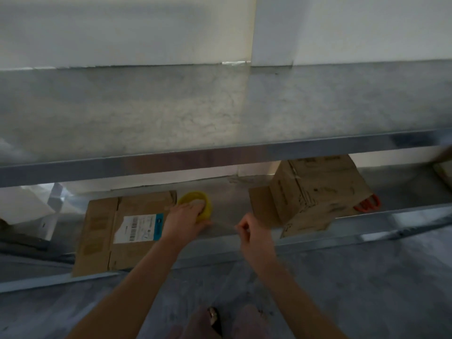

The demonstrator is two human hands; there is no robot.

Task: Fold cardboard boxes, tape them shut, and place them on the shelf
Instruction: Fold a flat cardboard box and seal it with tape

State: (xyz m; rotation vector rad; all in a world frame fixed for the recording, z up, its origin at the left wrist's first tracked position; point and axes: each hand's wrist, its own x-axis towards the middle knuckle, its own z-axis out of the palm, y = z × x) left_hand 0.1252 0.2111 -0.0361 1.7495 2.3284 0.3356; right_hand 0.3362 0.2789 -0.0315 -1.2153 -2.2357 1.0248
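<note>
Lying flat at the left of the lower grey metal shelf [232, 196] is a brown flattened cardboard box [102, 231] with a white label. Just beside it, the left hand [186, 216] grips a yellow round tape roll [204, 199], fingers curled over its rim. A clear tape strip [223, 223] runs from it to the right hand [254, 233], whose fingertips pinch its end. Further right stands a brown folded cardboard box [315, 194], with orange-handled scissors [369, 204] behind. An uneven pull would likely let the strip twist and stick to itself.
</note>
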